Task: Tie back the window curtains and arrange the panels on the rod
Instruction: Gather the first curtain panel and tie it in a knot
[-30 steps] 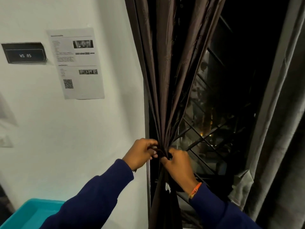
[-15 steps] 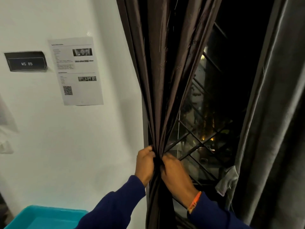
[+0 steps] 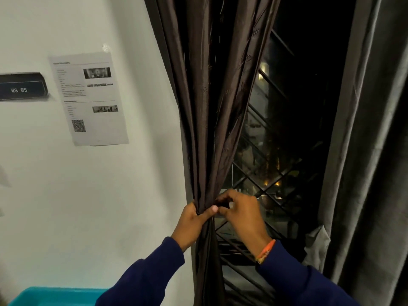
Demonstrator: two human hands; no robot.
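Observation:
A dark brown curtain panel (image 3: 205,107) hangs at the window's left side, gathered into a tight bunch at waist height. My left hand (image 3: 194,219) wraps around that bunch from the left, thumb pressed across the front. My right hand (image 3: 240,213) is at the same spot from the right, its fingers pinching a dark tie band (image 3: 221,204) that sits against the gathered fabric. A second, grey curtain panel (image 3: 371,151) hangs loose along the right side. The rod is out of view above.
Between the two panels a dark window with a diagonal metal grille (image 3: 271,173) shows. A printed sheet (image 3: 88,98) and a "WS 05" plate (image 3: 22,89) are on the white wall at left. A teal bin (image 3: 55,295) stands at the lower left.
The view has shifted down and right. My left hand now grips round the bunch with the thumb in front, and my right hand's fingers have lifted to pinch the tie.

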